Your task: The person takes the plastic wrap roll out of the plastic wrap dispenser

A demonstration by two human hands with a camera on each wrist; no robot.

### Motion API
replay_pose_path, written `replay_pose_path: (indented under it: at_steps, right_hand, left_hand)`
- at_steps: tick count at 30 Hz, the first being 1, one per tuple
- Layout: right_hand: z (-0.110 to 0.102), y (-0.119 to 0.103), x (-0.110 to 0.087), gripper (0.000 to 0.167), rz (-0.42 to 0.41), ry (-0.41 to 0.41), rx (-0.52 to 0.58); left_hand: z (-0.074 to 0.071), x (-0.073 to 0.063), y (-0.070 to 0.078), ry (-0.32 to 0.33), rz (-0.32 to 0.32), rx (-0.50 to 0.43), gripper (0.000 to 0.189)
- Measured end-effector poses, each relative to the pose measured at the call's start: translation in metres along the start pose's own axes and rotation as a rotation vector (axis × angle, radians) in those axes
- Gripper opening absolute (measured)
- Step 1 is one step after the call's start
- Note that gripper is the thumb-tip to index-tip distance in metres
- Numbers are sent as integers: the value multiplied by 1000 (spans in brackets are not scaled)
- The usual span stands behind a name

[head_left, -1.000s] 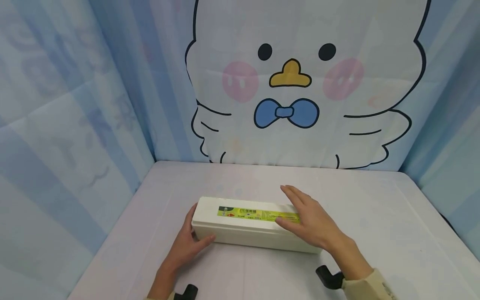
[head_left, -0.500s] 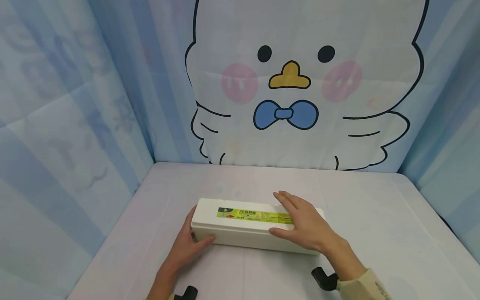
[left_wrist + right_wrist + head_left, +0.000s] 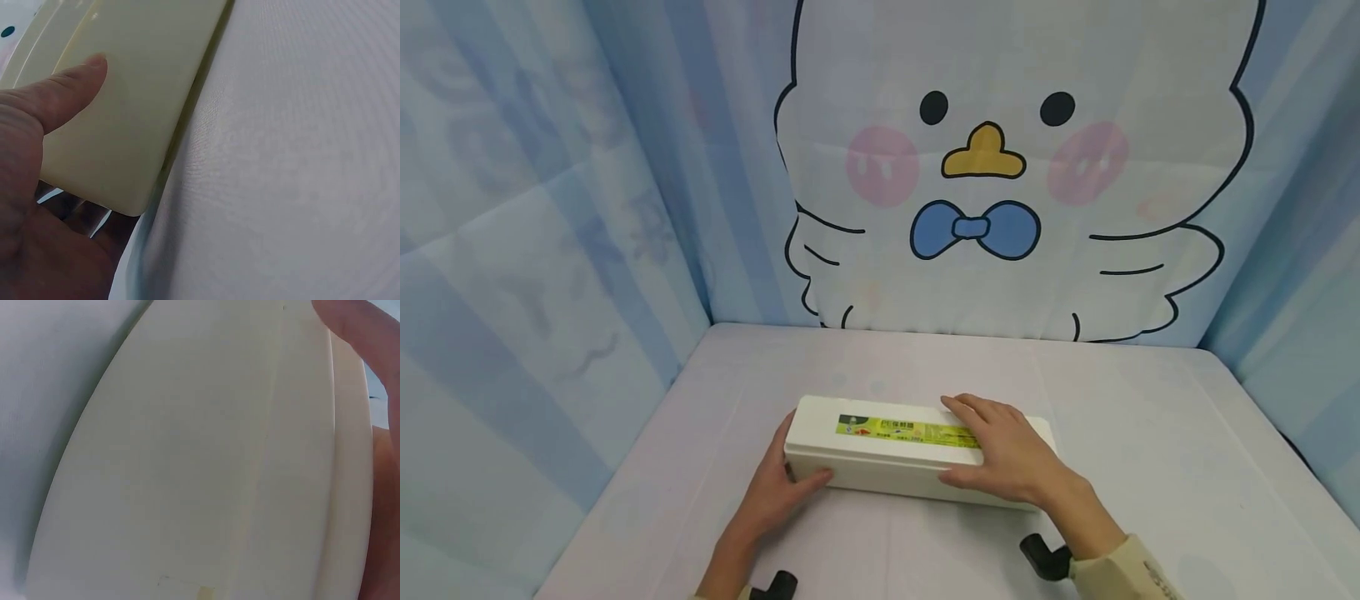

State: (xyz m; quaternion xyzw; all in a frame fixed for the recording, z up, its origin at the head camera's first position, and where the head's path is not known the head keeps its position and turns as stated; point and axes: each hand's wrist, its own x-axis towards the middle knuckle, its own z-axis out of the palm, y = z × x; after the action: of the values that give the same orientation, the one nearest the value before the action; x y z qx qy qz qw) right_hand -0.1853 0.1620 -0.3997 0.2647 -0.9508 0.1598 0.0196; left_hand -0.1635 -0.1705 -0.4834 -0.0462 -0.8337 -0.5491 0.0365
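A long white cling film box (image 3: 880,477) lies across the table, a yellow-green label (image 3: 902,430) on its lid. My left hand (image 3: 775,490) grips its left end. In the left wrist view the thumb (image 3: 78,87) presses the front wall and the other fingers are partly hidden behind the end. Toward the right end, my right hand (image 3: 1007,454) spans the lid, thumb at the front edge and fingers over the far edge, covering part of the label. The right wrist view has the thumb (image 3: 359,325) at the lid's rim, beside the box's front wall (image 3: 169,450).
A white cloth covers the table (image 3: 1150,450). Behind it hangs a curtain (image 3: 880,283) with a cartoon bird, and blue striped curtains (image 3: 550,250) close in the sides. Black curved pieces (image 3: 1045,557) sit at both wrists.
My right hand has come down onto the lid and shifted a little left, thumb now at the box's front edge. The left hand and the box have stayed put.
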Motion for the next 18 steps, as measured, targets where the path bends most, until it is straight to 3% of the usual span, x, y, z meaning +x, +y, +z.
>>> replay_pose_path:
  at_steps: [12, 18]
  right_hand:
    - [0, 5, 1, 92, -16, -67, -96]
    - [1, 4, 5, 92, -28, -91, -94]
  left_hand:
    - [5, 3, 0, -4, -7, -2, 108]
    - [1, -1, 1, 7, -15, 6, 108]
